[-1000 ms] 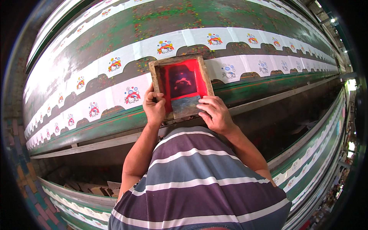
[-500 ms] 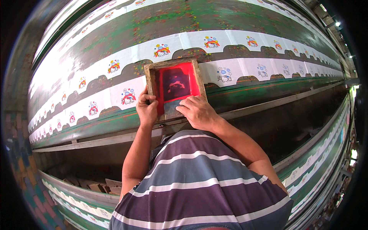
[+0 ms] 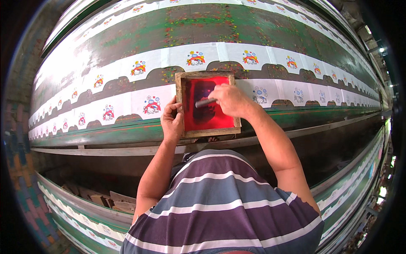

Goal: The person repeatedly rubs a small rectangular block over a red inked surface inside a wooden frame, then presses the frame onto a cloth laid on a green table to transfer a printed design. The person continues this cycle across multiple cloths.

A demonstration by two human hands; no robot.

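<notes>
A wooden printing screen (image 3: 209,132) with red ink inside rests at the middle of the front row of white cut pieces (image 3: 141,100). My left hand (image 3: 171,119) has its fingers closed on the frame's left side. My right hand (image 3: 229,99) grips a dark squeegee (image 3: 202,102) inside the screen, over the dark middle area. Pieces left of the screen carry colourful cartoon prints (image 3: 151,108); those to its right show paler prints (image 3: 260,95) with blue and little red visible.
The long green table (image 3: 211,26), speckled with paint, holds more rows of printed white pieces (image 3: 203,54). A rail (image 3: 76,151) runs along its near edge, above a dark shelf with boards (image 3: 122,201). Other rows (image 3: 86,220) stand behind my body at both sides. Striped shirt below.
The screen has shifted right and slightly down in the view, as has the table. My right hand has moved from the frame's near end up into the screen and now grips the squeegee.
</notes>
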